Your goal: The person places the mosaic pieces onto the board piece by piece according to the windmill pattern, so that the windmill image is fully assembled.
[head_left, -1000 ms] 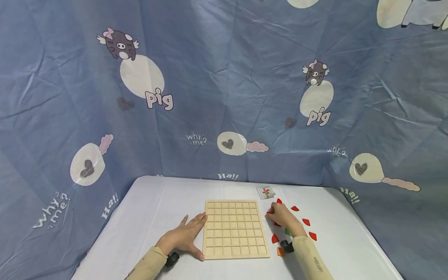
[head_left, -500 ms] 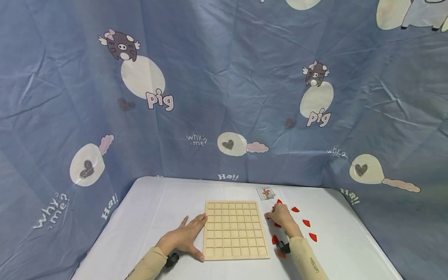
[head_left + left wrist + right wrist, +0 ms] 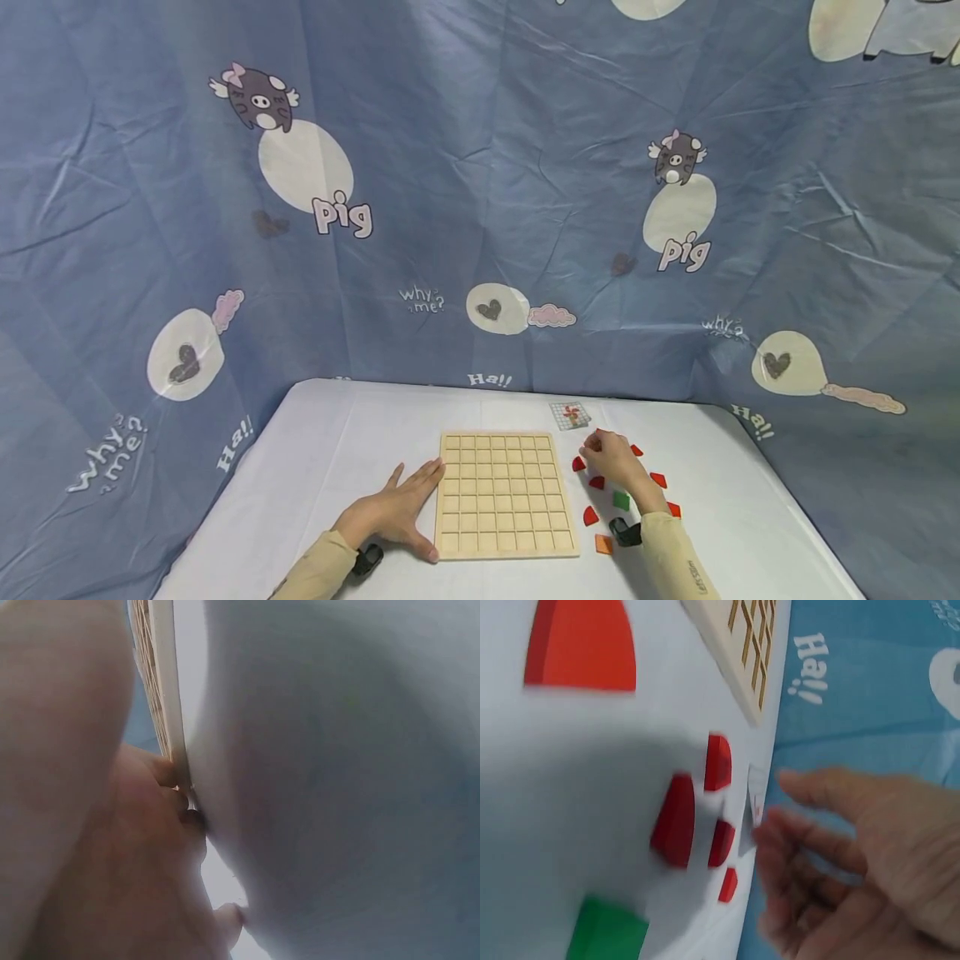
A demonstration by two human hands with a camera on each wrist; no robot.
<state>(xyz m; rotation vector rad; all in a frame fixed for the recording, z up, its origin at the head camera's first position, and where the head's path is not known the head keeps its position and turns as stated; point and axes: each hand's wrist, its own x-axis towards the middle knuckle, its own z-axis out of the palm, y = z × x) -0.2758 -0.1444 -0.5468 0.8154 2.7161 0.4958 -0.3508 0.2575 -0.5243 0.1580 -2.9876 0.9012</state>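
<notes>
My left hand [image 3: 401,504] lies with fingers spread, touching the left edge of the wooden grid board [image 3: 501,492]. In the left wrist view its fingertips meet the board's side. To the board's right, my right hand [image 3: 615,458] hovers over scattered quarter-round red pieces. The right wrist view shows its thumb and loosely bent fingers apart, nothing between them. Nearest below it are a red piece [image 3: 578,463] and another red piece [image 3: 597,482]. A green square piece [image 3: 621,500] lies by the wrist, partly seen in the right wrist view too.
Behind the hand is a gridded picture card [image 3: 571,415] with a small pinwheel-like figure. An orange piece [image 3: 603,544] lies by the board's near right corner. More red pieces [image 3: 658,480] lie right of the forearm. A blue printed curtain [image 3: 480,208] hangs behind the white table.
My right hand first lowers to the red piece beside the board, then shifts right and away, leaving that piece on the table. The left hand and the board keep their places.
</notes>
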